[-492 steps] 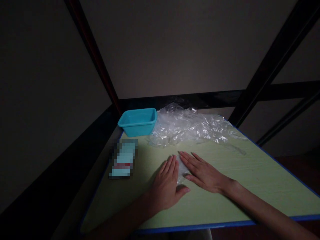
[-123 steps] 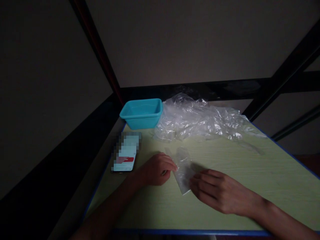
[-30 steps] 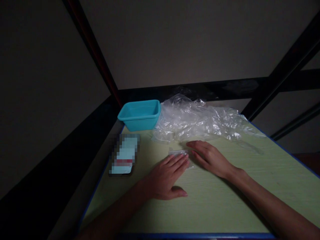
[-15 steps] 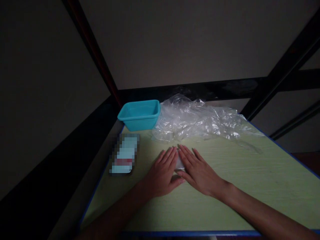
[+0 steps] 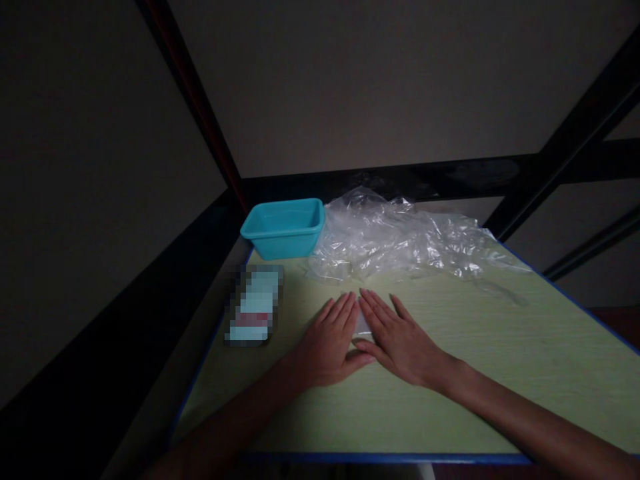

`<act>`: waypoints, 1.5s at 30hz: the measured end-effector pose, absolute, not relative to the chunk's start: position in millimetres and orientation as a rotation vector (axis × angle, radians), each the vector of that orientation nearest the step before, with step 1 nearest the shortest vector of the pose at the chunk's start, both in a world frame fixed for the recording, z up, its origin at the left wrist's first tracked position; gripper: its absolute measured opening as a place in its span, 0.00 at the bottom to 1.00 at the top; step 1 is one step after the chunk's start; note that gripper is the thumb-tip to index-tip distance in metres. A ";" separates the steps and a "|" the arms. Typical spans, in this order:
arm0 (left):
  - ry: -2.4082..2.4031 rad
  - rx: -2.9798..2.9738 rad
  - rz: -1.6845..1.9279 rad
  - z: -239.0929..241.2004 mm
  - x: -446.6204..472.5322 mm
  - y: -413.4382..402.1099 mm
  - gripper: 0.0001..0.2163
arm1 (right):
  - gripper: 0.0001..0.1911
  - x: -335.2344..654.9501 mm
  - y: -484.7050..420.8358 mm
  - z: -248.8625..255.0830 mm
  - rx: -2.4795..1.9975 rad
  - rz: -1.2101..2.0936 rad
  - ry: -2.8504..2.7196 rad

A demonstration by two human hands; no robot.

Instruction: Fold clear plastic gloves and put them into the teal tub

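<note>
Both my hands lie flat, fingers stretched out, side by side on a pale green table [image 5: 500,360]. My left hand [image 5: 327,343] and my right hand [image 5: 397,340] press down on a small folded piece of clear plastic [image 5: 362,324]. Only a sliver of the plastic shows in the gap between the two hands; the rest is hidden under my palms and fingers.
A heap of crumpled clear plastic bags [image 5: 400,243] lies along the table's far edge. A turquoise plastic tub [image 5: 284,227] stands at the far left corner, and a phone [image 5: 253,305] lies in front of it. Dark metal frame bars [image 5: 560,147] run behind the table.
Over the last second my hands drew together from spread positions and settled flat over the folded plastic. Since half a second ago they have barely moved.
</note>
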State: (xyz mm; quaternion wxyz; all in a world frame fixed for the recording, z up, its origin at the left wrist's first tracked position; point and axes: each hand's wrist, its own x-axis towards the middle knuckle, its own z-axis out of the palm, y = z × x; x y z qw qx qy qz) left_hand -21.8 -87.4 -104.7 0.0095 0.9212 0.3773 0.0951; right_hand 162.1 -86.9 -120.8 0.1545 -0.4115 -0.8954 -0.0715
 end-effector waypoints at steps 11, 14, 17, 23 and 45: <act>1.166 2.849 0.288 -105.6 -23.1 -87.5 0.38 | 0.40 163.2 -86.0 -107.9 -1.269 0.167 -2.577; 1.107 2.830 0.352 -99.8 -23.8 -87.7 0.39 | 0.40 166.5 -83.7 -99.3 -1.260 0.286 -2.509; 1.015 2.752 0.643 -93.1 -27.1 -85.3 0.31 | 0.28 171.2 -81.3 -90.1 -1.116 0.280 -2.466; 0.870 2.615 0.993 -92.4 -36.8 -73.2 0.08 | 0.07 178.9 -78.6 -77.4 -0.861 0.182 -2.594; 1.013 2.864 0.763 -98.0 -27.5 -75.0 0.04 | 0.13 171.1 -68.9 -87.3 -0.695 -0.107 -2.568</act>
